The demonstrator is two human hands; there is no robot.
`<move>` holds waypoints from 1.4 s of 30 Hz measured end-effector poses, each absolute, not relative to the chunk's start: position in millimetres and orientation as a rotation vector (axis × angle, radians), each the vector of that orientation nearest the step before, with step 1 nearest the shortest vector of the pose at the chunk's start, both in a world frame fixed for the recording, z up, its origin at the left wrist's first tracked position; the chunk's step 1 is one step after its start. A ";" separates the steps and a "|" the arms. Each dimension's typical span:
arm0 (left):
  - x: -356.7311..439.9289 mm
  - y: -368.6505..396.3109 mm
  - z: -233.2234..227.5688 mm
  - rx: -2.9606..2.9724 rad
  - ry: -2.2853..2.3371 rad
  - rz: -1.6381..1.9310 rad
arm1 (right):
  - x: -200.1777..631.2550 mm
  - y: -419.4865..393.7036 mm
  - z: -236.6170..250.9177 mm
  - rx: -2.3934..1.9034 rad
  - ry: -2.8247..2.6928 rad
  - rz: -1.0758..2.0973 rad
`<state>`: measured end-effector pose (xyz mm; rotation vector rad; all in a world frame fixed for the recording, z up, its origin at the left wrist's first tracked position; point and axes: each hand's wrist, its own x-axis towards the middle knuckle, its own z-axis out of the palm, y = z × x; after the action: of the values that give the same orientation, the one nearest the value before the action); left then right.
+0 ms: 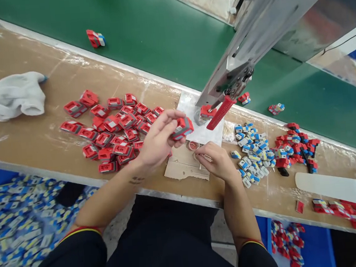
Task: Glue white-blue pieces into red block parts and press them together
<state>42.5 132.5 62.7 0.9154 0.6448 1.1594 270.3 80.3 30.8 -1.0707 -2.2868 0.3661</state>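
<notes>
My left hand [158, 141] holds a small red toy part with a grey band [182, 128] by the fingertips, lifted just above the bench. My right hand [217, 161] rests on a piece of cardboard [183, 168], fingers pinched near a small clear ring [193, 145]; whether it grips anything I cannot tell. Behind them stands a press with a red lever handle [221, 112], and another red part [207, 112] sits under its head on a white sheet [191, 107].
A heap of red parts [110, 128] lies to the left, white-and-blue pieces [251, 148] and assembled red pieces [294, 147] to the right. A green conveyor belt [157, 32] carries a few finished pieces. White gloves [11, 97] lie far left. Blue bins sit below the bench.
</notes>
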 end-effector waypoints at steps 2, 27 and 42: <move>49.6 123.8 49.0 0.848 0.639 1.079 | 269.8 78.9 27.4 -1.056 -2.279 0.342; 56.2 114.8 10.4 1.688 0.554 1.320 | 280.0 60.6 47.8 -0.910 -1.336 0.396; 63.8 106.9 12.4 1.606 0.500 1.282 | 247.6 51.2 33.5 -1.011 -1.257 0.713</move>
<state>63.8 106.9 12.4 1.6064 0.4997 1.2820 247.6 51.2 33.5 -1.0110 -1.2570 0.7127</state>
